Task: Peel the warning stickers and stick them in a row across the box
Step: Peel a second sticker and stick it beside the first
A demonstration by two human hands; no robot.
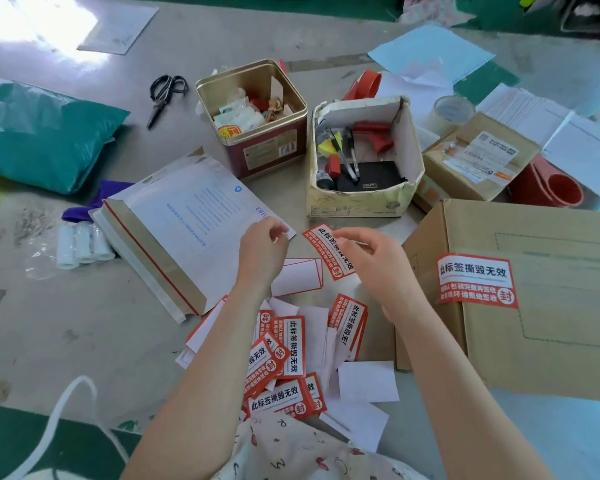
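Warning sticker point(329, 252) sits mid-peel at frame centre, pinched in the right hand point(371, 263); the left hand point(264, 251), at its nine o'clock, curls fingers holding nothing I can make out. Next, I judge, it goes beside the stuck sticker point(476, 280) on the cardboard box point(548, 341) at three o'clock. Loose stickers point(284, 358) clutter six o'clock.

Hands: two, left hand point(262, 251) and right hand point(374, 265)
Sticker held up: one, the held sticker point(328, 252)
Sticker on the big box point(551, 306): one, the stuck sticker point(476, 280)
Loose sticker pile point(284, 362), near: red faces overlap, count unclear
Open containers, far: two, a metal tin point(257, 133) and a small carton point(364, 195)
Scissors point(163, 95): one pair
White rolls point(82, 242), left: three
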